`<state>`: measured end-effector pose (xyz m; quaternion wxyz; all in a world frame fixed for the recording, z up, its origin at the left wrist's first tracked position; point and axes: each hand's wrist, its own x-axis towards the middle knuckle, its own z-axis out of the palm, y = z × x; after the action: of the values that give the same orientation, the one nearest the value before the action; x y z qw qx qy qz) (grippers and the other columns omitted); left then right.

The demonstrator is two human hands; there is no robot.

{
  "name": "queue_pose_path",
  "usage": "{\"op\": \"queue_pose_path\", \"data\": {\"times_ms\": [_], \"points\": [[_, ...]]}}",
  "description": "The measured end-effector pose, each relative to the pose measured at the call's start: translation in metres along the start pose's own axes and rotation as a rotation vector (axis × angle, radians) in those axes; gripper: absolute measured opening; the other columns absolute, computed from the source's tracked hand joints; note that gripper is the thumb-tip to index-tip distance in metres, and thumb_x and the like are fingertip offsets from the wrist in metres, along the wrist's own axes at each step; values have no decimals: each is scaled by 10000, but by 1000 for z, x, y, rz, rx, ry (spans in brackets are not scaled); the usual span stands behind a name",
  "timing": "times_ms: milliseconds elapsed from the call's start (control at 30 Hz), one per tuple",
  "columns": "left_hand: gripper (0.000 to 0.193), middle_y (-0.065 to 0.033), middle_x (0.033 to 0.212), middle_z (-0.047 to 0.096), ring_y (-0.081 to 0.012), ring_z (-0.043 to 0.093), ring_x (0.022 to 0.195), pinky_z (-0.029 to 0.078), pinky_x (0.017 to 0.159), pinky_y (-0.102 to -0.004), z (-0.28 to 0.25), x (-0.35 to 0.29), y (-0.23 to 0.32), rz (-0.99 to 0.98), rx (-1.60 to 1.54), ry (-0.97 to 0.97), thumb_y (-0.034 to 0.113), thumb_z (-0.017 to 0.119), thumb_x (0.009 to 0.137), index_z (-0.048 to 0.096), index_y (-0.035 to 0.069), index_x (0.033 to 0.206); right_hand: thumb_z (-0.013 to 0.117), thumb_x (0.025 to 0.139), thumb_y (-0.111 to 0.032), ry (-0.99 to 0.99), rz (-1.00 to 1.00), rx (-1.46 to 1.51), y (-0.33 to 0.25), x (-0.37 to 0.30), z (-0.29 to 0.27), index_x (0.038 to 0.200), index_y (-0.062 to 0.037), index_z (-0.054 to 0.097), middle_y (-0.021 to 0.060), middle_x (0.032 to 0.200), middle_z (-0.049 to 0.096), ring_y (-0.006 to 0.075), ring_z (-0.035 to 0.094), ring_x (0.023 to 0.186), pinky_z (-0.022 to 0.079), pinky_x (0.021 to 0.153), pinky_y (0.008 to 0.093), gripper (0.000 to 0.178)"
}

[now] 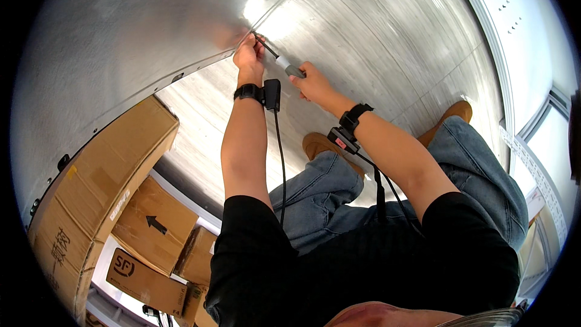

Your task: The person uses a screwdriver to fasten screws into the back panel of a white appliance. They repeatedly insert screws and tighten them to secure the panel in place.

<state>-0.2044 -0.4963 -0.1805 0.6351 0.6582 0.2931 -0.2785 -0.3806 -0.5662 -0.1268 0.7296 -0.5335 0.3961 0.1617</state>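
My right hand (313, 83) grips the grey handle of a screwdriver (284, 65), its dark shaft pointing up and left into the seam where a shiny metal wall (133, 30) meets the ribbed metal floor (387, 30). My left hand (249, 54) pinches at the screwdriver's tip against that seam; what its fingers hold is too small to see. Both wrists wear black bands with small devices and cables running down my forearms. I crouch, with blue jeans and tan boots (319, 143) below my arms.
Several brown cardboard boxes (115, 175) are stacked at the left against the metal wall, one marked with a black arrow. A white panel and frame (520, 18) run along the right side. Small screws dot the wall's lower edge.
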Motion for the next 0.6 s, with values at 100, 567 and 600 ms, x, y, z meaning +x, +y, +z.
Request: {"op": "queue_pose_path", "data": {"times_ms": [100,567,600], "points": [[82,-61,753,656,-102,585,566,466,460,-202,0,-1,1,-2,0,-11,94,586,887,636,31,869,568,894,-226,9,-2,-8,1,1,1,1054,11,432,108,755,530,172,554,581,440,523,327,316],[97,-59,686,635,-93,555,526,458,456,-209,4,0,7,5,111,2,86,589,873,628,33,801,599,877,-221,-7,107,112,-2,5,-2,1095,31,441,115,875,530,144,552,614,448,511,282,368],[95,-57,675,629,-95,552,519,457,457,-211,4,0,7,8,112,3,87,594,868,628,34,798,609,869,-211,7,115,127,-2,5,-2,1095,35,438,116,883,529,143,552,616,445,508,278,375]]}}
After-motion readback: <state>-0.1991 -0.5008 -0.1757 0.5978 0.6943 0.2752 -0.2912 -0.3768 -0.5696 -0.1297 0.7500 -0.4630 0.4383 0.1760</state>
